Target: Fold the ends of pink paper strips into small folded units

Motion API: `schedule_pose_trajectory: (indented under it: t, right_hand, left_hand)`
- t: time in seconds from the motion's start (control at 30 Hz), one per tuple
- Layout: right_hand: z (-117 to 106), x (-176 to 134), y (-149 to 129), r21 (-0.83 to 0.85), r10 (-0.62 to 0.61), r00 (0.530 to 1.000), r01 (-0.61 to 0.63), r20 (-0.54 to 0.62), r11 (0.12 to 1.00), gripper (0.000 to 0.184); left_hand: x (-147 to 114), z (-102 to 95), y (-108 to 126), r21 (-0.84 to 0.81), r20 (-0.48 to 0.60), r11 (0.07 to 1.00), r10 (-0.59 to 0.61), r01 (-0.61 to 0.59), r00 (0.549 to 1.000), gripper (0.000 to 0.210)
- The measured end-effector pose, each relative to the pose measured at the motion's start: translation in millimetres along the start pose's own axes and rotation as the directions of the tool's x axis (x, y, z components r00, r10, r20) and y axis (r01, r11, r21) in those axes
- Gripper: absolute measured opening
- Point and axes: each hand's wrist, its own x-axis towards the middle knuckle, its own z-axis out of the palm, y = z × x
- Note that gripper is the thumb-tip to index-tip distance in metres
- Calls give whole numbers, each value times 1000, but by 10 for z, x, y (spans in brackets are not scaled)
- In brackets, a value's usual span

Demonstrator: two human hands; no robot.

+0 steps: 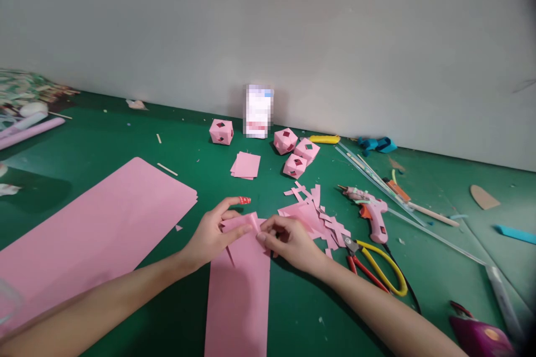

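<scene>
A long strip of pink paper (237,307) lies lengthwise in front of me. Over its far end, my left hand (215,234) grips a small pink paper piece (252,220) between thumb and fingers, with a red wrapping on one fingertip. My right hand (291,242) pinches the right edge of this same piece, which looks curled or folded at the top. Its lower part is hard to tell from the strip beneath. Pink paper scraps (312,212) lie just beyond my right hand. Several pink paper squares (247,165) are stacked farther back.
Pink folded paper polyhedra (221,131) stand near the wall, beside a blurred phone-like screen (258,111). To the right lie a pink glue gun (372,209), yellow-and-red-handled scissors (383,268) and clear sticks. Large pink sheets (113,223) cover the left side of the green table (176,301).
</scene>
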Motion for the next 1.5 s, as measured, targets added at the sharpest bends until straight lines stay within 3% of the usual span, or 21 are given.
schedule_pose_trajectory:
  t: [0.17, 0.27, 0.57, 0.93, 1.17, 1.5]
  right_hand:
    - [31, 4, 18, 188, -50, 998, 58, -45, 981, 41]
    - [31, -5, 19, 153, -56, 998, 59, -23, 986, 31]
    - [38, -6, 69, 70, -86, 995, 89, -47, 994, 36]
    - [55, -17, 69, -12, -100, 991, 99, -92, 995, 27]
    - [57, -5, 57, 91, -41, 996, 48, -74, 995, 37]
    - [42, 9, 102, 132, -42, 994, 55, -101, 990, 32]
  left_hand:
    - [-13, 7, 16, 8, 155, 1000, 8, -9, 988, 53]
    - [-14, 5, 28, 23, 179, 1000, 4, -8, 984, 55]
    - [-5, 10, 12, 44, 247, 998, 31, -43, 969, 53]
    - [-4, 13, 24, 25, 229, 1000, 10, -16, 973, 48]
    - [-9, 17, 27, 76, 206, 997, 5, -21, 979, 52]
    - [14, 0, 53, 57, 218, 998, 17, -31, 976, 53]
